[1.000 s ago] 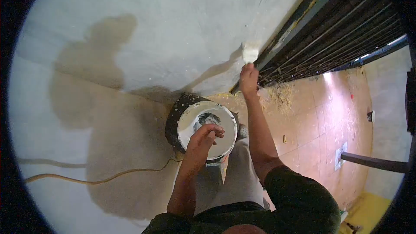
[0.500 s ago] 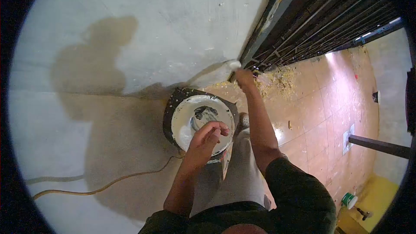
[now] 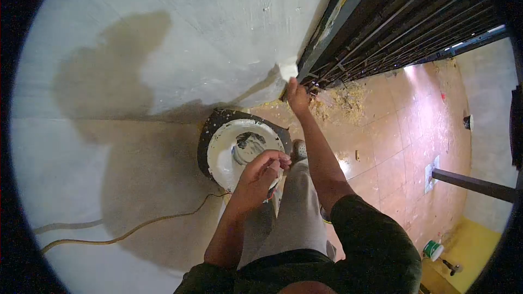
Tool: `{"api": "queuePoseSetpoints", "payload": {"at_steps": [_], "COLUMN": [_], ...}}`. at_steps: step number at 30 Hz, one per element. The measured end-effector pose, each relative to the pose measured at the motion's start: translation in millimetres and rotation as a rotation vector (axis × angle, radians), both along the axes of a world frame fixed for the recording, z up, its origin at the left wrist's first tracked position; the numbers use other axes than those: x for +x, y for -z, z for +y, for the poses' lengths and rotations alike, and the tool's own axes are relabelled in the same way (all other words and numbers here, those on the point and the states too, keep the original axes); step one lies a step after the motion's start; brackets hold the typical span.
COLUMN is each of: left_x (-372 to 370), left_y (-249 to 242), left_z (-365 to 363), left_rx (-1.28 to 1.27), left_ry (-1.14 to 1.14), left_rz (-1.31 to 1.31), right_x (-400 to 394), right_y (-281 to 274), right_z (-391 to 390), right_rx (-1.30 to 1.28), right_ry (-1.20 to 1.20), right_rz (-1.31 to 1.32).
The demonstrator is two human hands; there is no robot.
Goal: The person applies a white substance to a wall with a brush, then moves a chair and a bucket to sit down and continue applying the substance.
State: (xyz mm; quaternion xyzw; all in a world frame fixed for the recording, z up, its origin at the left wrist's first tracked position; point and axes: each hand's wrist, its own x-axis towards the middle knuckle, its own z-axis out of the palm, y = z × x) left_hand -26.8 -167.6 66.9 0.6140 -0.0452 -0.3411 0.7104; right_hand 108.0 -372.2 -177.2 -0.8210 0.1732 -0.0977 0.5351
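Observation:
My right hand [image 3: 297, 96] reaches out to the wall and grips a paintbrush [image 3: 287, 71] with white bristles. The bristles press against the pale wall [image 3: 218, 32] right beside the dark metal gate frame [image 3: 327, 27], low near the floor. My left hand [image 3: 261, 173] hovers over the near rim of a white paint bucket [image 3: 239, 149], its fingers curled together; nothing shows in it. The bucket stands on a dark speckled base on the floor below the wall.
A yellow cable [image 3: 136, 230] snakes across the floor at the left. Sawdust-like debris [image 3: 343, 103] lies at the gate's foot on the orange tiles [image 3: 392, 147]. A dark bar [image 3: 471, 185] juts in at the right, and a small green-and-white can [image 3: 434, 249] stands at lower right.
My right hand and the brush slid down the wall's edge from higher up to near the floor. My left hand closed a little over the bucket rim.

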Motion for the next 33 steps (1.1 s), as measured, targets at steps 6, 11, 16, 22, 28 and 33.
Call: {"api": "queuePoseSetpoints", "payload": {"at_steps": [6, 11, 16, 22, 28, 33], "left_x": [5.3, 10.0, 10.3, 9.5, 6.4, 2.4], "left_y": [15.4, 9.8, 8.6, 6.5, 5.3, 4.7], "left_z": [-6.5, -7.6, -7.8, -10.8, -12.1, -6.1], "left_rx": [-0.024, 0.047, 0.067, 0.068, 0.043, 0.025], "left_ry": [-0.086, -0.125, -0.135, -0.1, -0.072, -0.082], "left_rz": [0.048, -0.025, -0.01, -0.016, -0.033, -0.04], "right_x": [-7.4, -28.3, 19.7, -23.7, -38.3, -19.0], "right_y": [145.9, 216.6, 257.6, 18.4, -44.8, 46.1], "right_z": [-2.4, -37.7, -36.3, -22.9, -15.8, -10.8], "right_rx": [-0.042, 0.365, -0.63, -0.006, 0.384, -0.013], "right_ry": [-0.043, 0.06, -0.432, 0.006, 0.04, 0.016], "right_rz": [0.237, 0.825, 0.338, 0.314, 0.192, 0.179]}}
